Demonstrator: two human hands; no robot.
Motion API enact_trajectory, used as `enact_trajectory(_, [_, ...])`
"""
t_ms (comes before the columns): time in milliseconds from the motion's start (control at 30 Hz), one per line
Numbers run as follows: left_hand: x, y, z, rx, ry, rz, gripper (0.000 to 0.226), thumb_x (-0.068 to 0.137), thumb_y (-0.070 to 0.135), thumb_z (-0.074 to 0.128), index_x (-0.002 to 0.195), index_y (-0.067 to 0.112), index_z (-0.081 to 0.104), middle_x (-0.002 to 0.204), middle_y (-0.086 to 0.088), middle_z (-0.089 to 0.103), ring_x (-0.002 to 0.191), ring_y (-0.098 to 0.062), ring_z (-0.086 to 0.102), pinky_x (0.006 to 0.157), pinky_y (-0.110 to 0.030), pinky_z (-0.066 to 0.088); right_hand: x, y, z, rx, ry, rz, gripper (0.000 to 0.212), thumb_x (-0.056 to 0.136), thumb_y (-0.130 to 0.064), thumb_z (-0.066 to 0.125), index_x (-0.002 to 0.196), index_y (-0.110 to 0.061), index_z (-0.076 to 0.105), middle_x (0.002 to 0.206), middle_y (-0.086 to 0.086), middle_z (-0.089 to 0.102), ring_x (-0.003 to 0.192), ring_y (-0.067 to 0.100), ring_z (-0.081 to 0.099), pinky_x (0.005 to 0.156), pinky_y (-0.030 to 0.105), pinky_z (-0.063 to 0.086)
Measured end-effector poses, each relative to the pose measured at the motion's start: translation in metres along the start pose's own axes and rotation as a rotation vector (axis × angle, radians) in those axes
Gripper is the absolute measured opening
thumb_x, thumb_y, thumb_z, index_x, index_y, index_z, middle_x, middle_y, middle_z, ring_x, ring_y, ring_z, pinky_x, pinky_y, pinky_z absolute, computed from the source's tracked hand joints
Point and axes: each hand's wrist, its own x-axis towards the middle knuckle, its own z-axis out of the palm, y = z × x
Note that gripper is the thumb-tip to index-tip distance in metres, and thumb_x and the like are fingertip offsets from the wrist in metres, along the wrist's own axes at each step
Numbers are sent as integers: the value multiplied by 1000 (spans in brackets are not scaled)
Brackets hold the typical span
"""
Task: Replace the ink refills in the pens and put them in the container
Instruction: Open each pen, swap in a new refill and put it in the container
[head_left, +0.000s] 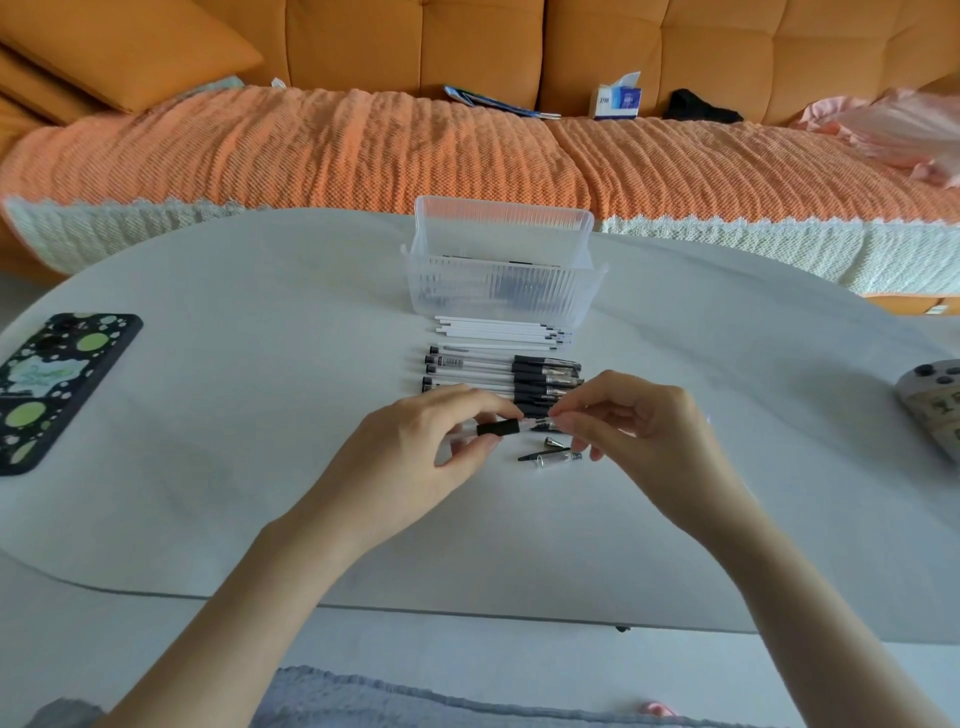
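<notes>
My left hand (447, 441) grips a clear pen barrel with a black grip (498, 429), held level just above the white table (260, 467). My right hand (628, 421) pinches the pen's front end with fingertips. Below the hands lie a small metal tip (557, 442) and a clear cap with black clip (550, 458). Behind the hands, a row of several black-grip pens (504, 374) lies side by side. Beyond them are several white refills (498, 332). The clear ribbed container (501, 265) stands at the table's far edge with some pens inside.
A phone in a black case with green spots (52, 389) lies at the table's left. A grey game controller (935, 405) sits at the right edge. An orange sofa (467, 145) with a tissue box (617, 98) runs behind the table.
</notes>
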Motion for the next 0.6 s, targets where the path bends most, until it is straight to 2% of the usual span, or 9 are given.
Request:
enact_trajectory(100, [0,0,1,-5,16,8,23,87,24,63,103,40,62,95,23,61,79,-3,57,64,-6,37,0,-2,4,-11,4,-4,15,82,-4,67,76,-18,68,62,-13,64,54,9,58,58,19,49])
enact_trajectory(167, [0,0,1,-26,36,12,19,84,35,59,102,40,61,94,22,61,77,-6,57,66,-10,42,0,-2,7,-5,11,-7,14,82,-5,67,76,-19,68,63,-14,64,56,12,60,58,23,50])
enact_trajectory(233, [0,2,1,-32,48,21,24,80,52,55,101,40,60,92,22,60,75,-10,58,67,-16,45,-2,-2,9,-2,11,-17,12,82,-8,68,78,-19,68,65,-13,64,58,14,61,59,26,51])
enact_trajectory(300, [0,4,3,-16,52,19,29,78,60,55,99,40,59,88,23,59,73,-10,59,67,-19,46,-3,-2,11,3,7,-21,9,83,-9,68,80,-18,68,67,-10,64,59,13,62,61,26,50])
enact_trajectory(467, [0,9,5,-19,128,3,21,80,54,58,90,37,64,81,21,64,75,4,58,62,-7,39,-5,-4,13,69,-35,4,5,82,-9,68,81,-13,67,63,-7,64,59,12,61,58,22,48])
enact_trajectory(600, [-1,11,8,3,168,33,21,82,50,51,87,34,63,81,17,66,75,-1,61,61,-17,46,-5,-4,15,81,-48,28,4,82,-10,69,82,-14,69,63,-5,64,58,11,59,55,22,48])
